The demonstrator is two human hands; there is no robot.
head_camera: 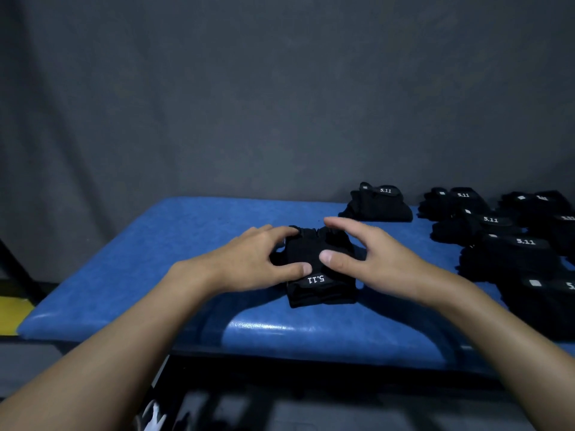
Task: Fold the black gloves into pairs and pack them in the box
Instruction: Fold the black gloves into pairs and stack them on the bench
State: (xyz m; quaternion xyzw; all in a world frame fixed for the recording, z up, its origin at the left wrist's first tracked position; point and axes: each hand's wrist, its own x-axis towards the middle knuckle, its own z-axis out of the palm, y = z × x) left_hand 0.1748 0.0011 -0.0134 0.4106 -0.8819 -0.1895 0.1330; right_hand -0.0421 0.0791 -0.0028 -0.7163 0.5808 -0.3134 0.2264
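A folded pair of black gloves (317,269) with a white "5.11" label lies in the middle of the blue padded table (155,259). My left hand (258,259) grips its left side, fingers over the far edge and thumb on top. My right hand (370,256) touches its right side, thumb pressed on top and fingers arched over the far edge. No box is in view.
One folded black pair (378,203) sits at the table's back. Several more black gloves (510,241) are piled along the right side up to the frame's edge. A grey curtain hangs behind. A yellow patch (12,309) shows at far left, beyond the table's edge.
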